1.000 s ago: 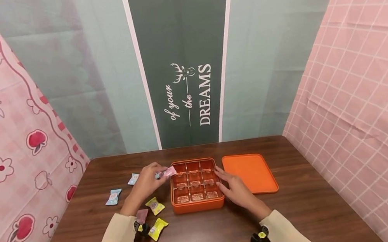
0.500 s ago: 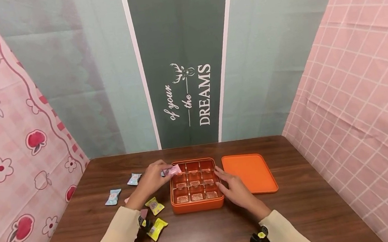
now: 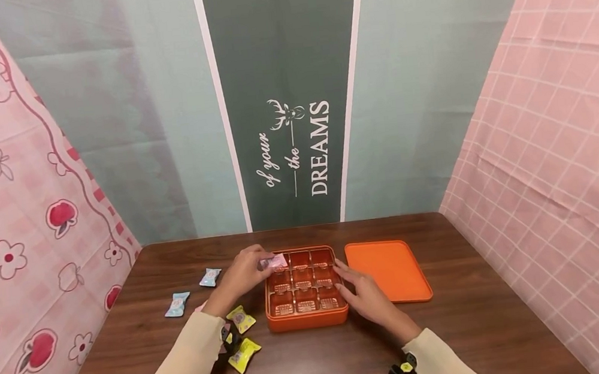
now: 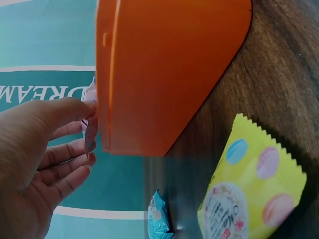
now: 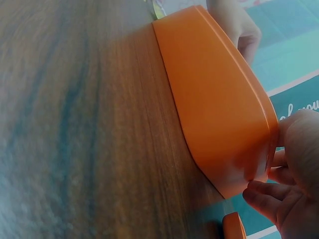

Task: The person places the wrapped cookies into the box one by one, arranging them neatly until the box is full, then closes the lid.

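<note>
My left hand (image 3: 245, 270) pinches a pink wrapped candy (image 3: 278, 261) between thumb and fingertips, over the far-left compartment of an orange box (image 3: 308, 320). A clear divider insert (image 3: 303, 283) splits the box into several small compartments. The left wrist view shows the candy (image 4: 89, 119) right at the rim, with the other fingers loosely spread. My right hand (image 3: 366, 295) rests its fingers against the box's right side, thumb near the rim. In the right wrist view, its fingertips (image 5: 259, 191) touch the outer wall.
An orange lid (image 3: 389, 271) lies flat right of the box. Two yellow candies (image 3: 241, 319) lie left of it, near my left wrist. Two blue candies (image 3: 178, 304) lie farther left. Pink candy wrapping (image 3: 201, 307) shows partly behind the left forearm. Fabric backdrops surround the table.
My left hand has moved right with the pink candy, from the box's left edge to over the far-left compartment. The right hand has stayed against the box.
</note>
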The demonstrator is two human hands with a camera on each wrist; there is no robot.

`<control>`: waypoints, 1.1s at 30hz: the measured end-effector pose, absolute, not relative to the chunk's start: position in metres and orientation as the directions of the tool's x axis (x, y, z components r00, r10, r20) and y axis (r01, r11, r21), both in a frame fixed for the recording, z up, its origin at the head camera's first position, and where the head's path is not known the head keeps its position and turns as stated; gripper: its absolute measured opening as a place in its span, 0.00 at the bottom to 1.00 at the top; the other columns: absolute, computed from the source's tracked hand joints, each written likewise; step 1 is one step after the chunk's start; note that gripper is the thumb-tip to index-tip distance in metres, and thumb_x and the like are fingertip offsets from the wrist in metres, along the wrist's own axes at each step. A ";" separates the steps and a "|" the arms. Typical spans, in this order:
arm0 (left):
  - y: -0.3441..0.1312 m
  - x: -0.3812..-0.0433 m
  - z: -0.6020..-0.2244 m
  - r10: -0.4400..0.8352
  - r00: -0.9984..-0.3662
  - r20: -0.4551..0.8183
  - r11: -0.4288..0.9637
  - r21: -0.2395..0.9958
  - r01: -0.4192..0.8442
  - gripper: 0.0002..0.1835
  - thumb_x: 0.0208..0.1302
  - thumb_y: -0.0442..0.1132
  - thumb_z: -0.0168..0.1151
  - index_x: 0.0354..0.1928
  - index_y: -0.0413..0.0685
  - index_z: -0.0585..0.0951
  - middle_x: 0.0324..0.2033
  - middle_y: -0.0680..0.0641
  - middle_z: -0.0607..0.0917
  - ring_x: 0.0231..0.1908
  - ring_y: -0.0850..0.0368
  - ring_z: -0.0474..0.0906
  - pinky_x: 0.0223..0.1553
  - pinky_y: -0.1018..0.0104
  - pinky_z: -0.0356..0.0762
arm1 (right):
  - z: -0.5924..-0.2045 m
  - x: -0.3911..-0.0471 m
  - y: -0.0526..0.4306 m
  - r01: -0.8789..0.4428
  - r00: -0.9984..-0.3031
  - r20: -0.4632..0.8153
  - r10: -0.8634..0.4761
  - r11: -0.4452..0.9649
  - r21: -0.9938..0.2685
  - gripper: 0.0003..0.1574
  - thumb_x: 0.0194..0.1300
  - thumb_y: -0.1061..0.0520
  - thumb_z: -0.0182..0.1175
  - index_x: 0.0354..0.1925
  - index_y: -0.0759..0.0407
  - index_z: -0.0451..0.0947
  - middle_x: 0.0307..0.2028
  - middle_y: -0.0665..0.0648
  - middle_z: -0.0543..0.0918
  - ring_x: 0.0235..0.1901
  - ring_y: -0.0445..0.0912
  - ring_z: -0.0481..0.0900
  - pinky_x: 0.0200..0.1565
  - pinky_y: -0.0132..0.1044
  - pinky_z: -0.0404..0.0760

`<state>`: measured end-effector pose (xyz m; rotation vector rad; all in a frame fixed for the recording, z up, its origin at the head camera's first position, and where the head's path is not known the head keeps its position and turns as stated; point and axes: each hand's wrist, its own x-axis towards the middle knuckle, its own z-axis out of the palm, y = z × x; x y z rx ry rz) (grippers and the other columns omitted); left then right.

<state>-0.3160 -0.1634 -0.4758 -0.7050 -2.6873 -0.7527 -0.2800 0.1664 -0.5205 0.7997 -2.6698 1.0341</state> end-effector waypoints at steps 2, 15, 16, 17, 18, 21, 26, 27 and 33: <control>-0.161 -0.316 -0.476 0.380 -0.854 0.355 0.759 0.408 0.507 0.16 0.59 0.37 0.74 0.49 0.42 0.89 0.37 0.48 0.83 0.35 0.55 0.77 0.38 0.60 0.79 | -0.522 -0.280 0.167 -0.539 -0.842 0.341 -0.418 0.621 -0.569 0.32 0.72 0.54 0.63 0.69 0.63 0.72 0.72 0.55 0.69 0.68 0.56 0.70 0.65 0.55 0.70; -0.157 -0.324 -0.481 0.401 -0.851 0.339 0.769 0.380 0.514 0.16 0.59 0.37 0.75 0.50 0.41 0.89 0.35 0.48 0.83 0.32 0.59 0.74 0.35 0.63 0.76 | -0.524 -0.280 0.168 -0.544 -0.839 0.352 -0.415 0.619 -0.566 0.31 0.72 0.54 0.63 0.69 0.62 0.72 0.72 0.56 0.69 0.68 0.56 0.71 0.64 0.56 0.70; -0.156 -0.324 -0.481 0.399 -0.853 0.338 0.772 0.379 0.511 0.16 0.59 0.37 0.75 0.49 0.41 0.89 0.35 0.48 0.83 0.32 0.59 0.73 0.34 0.64 0.76 | -0.524 -0.280 0.168 -0.543 -0.839 0.350 -0.416 0.620 -0.565 0.31 0.73 0.54 0.63 0.69 0.62 0.72 0.72 0.55 0.69 0.68 0.56 0.70 0.64 0.56 0.70; -0.156 -0.324 -0.481 0.399 -0.853 0.338 0.770 0.381 0.511 0.16 0.59 0.37 0.75 0.49 0.41 0.89 0.35 0.48 0.83 0.32 0.59 0.73 0.34 0.64 0.77 | -0.524 -0.280 0.168 -0.542 -0.840 0.348 -0.416 0.622 -0.566 0.31 0.73 0.53 0.63 0.70 0.61 0.72 0.72 0.55 0.69 0.68 0.56 0.70 0.65 0.55 0.70; -0.155 -0.325 -0.481 0.402 -0.849 0.343 0.768 0.379 0.517 0.16 0.58 0.37 0.75 0.48 0.41 0.89 0.35 0.48 0.83 0.32 0.59 0.74 0.34 0.64 0.77 | -0.524 -0.280 0.168 -0.538 -0.843 0.343 -0.416 0.624 -0.567 0.31 0.73 0.53 0.62 0.70 0.61 0.72 0.73 0.54 0.68 0.69 0.56 0.70 0.65 0.55 0.69; -0.155 -0.326 -0.480 0.420 -0.832 0.362 0.760 0.362 0.540 0.15 0.57 0.37 0.76 0.47 0.40 0.89 0.34 0.48 0.83 0.33 0.58 0.74 0.34 0.63 0.76 | -0.523 -0.280 0.169 -0.535 -0.845 0.338 -0.415 0.626 -0.568 0.32 0.73 0.53 0.63 0.70 0.60 0.72 0.73 0.53 0.68 0.69 0.55 0.70 0.65 0.55 0.69; -0.153 -0.330 -0.480 0.441 -0.823 0.357 0.770 0.320 0.552 0.14 0.58 0.38 0.76 0.46 0.41 0.90 0.34 0.49 0.83 0.33 0.58 0.72 0.34 0.63 0.75 | -0.523 -0.281 0.168 -0.535 -0.844 0.341 -0.413 0.630 -0.563 0.32 0.72 0.53 0.63 0.70 0.60 0.72 0.72 0.54 0.68 0.69 0.56 0.70 0.65 0.56 0.70; -0.153 -0.330 -0.480 0.447 -0.824 0.349 0.773 0.313 0.552 0.14 0.59 0.38 0.76 0.46 0.42 0.90 0.35 0.49 0.84 0.34 0.57 0.72 0.34 0.63 0.75 | -0.523 -0.281 0.168 -0.535 -0.844 0.342 -0.413 0.630 -0.562 0.32 0.72 0.53 0.63 0.70 0.60 0.72 0.72 0.54 0.68 0.69 0.56 0.70 0.64 0.56 0.70; -0.149 -0.334 -0.480 0.464 -0.830 0.309 0.776 0.309 0.549 0.14 0.60 0.40 0.76 0.46 0.43 0.90 0.37 0.48 0.85 0.37 0.56 0.74 0.40 0.61 0.78 | -0.523 -0.280 0.168 -0.532 -0.846 0.338 -0.411 0.633 -0.562 0.32 0.72 0.53 0.63 0.70 0.60 0.72 0.73 0.54 0.68 0.68 0.56 0.70 0.64 0.57 0.70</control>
